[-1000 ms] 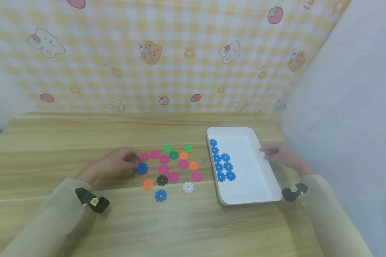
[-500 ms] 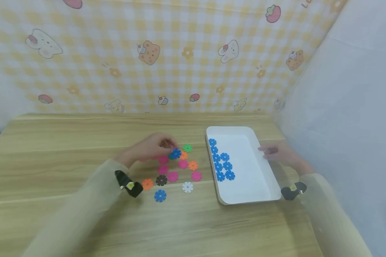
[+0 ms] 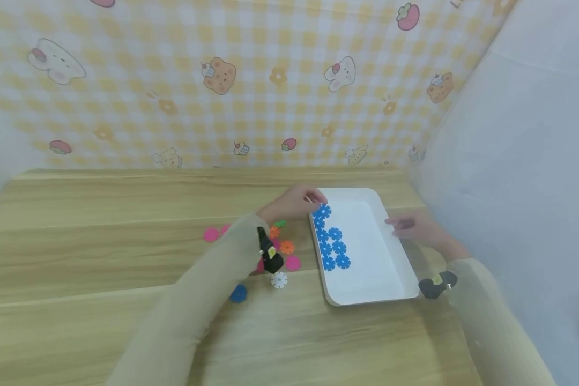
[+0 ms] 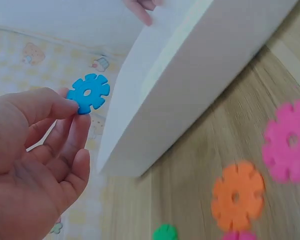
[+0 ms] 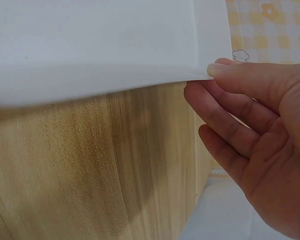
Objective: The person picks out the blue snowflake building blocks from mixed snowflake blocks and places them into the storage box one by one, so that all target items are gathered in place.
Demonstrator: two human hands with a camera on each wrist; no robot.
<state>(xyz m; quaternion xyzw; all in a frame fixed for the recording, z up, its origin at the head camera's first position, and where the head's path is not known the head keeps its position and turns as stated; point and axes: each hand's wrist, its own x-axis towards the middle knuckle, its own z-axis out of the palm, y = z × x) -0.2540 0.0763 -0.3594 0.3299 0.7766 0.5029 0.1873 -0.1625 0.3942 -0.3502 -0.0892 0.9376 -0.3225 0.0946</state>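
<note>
My left hand (image 3: 294,203) pinches a blue notched disc (image 4: 89,93) by its edge between thumb and fingers. In the head view this hand is over the far left corner of a white tray (image 3: 373,287). Inside the tray, blue discs (image 3: 339,247) lie in columns along the left wall. My right hand (image 3: 417,228) grips the tray's right wall; in the right wrist view the thumb (image 5: 220,70) is on the inner side of the rim and the fingers are beneath it.
Left of the tray, discs lie on the wooden table: pink (image 3: 211,235), orange (image 3: 287,247), green (image 3: 280,223), white (image 3: 279,280) and blue (image 3: 238,294). My left sleeve (image 3: 207,279) covers others. A checked cloth (image 3: 251,107) hangs behind the table.
My left hand has carried the blue disc rightward from the left of the loose discs, across them, to the tray's far left corner. My right hand stays on the tray wall.
</note>
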